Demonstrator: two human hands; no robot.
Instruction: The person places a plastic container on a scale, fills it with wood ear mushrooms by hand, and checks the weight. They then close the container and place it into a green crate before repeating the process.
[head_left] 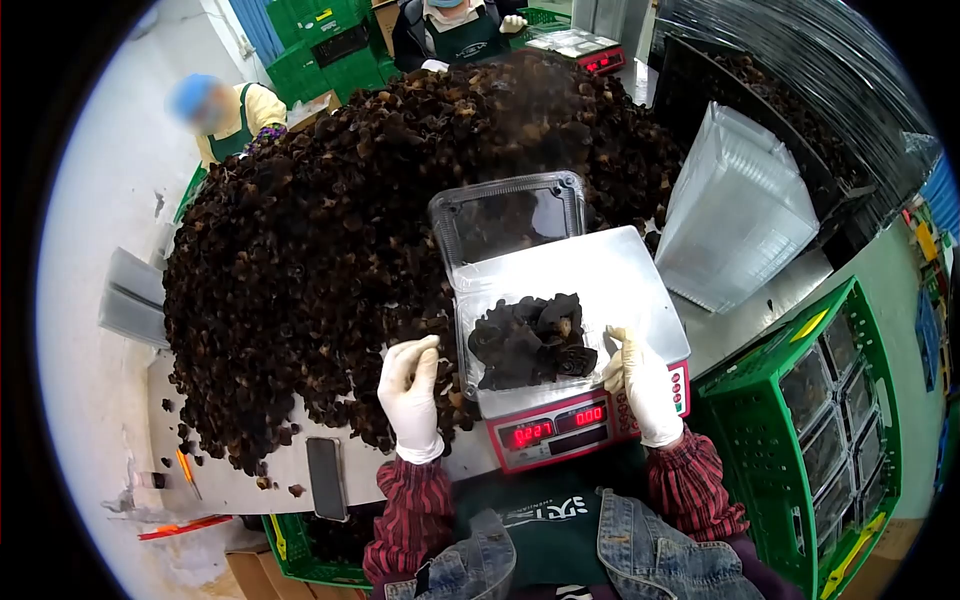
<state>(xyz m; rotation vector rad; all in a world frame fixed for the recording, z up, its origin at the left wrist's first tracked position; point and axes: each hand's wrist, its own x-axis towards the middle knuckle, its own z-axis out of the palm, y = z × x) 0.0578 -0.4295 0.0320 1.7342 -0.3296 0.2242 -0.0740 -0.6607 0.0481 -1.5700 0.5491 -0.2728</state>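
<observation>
A clear plastic clamshell box [468, 345] lies with its lid [510, 212] folded back on the steel pan of a red digital scale [550, 432]. Dark wood ear mushrooms [530, 340] fill part of the box; the lit display seems to read 0.227. Left of the box, over the edge of the mushroom pile, is my left hand [410, 398] in a white glove, its thumb and fingertips pressed together. My right hand [643, 390], also gloved, is beside the box's right edge with curled fingers. Whether either pinch contains a small piece is hidden.
A large mushroom heap [320, 230] covers the table. Stacked clear boxes [740, 215] stand right of the scale. A green crate [850, 420] with filled boxes sits at right; a phone [327, 478] lies near the front edge. Two people [465, 40] work across the table.
</observation>
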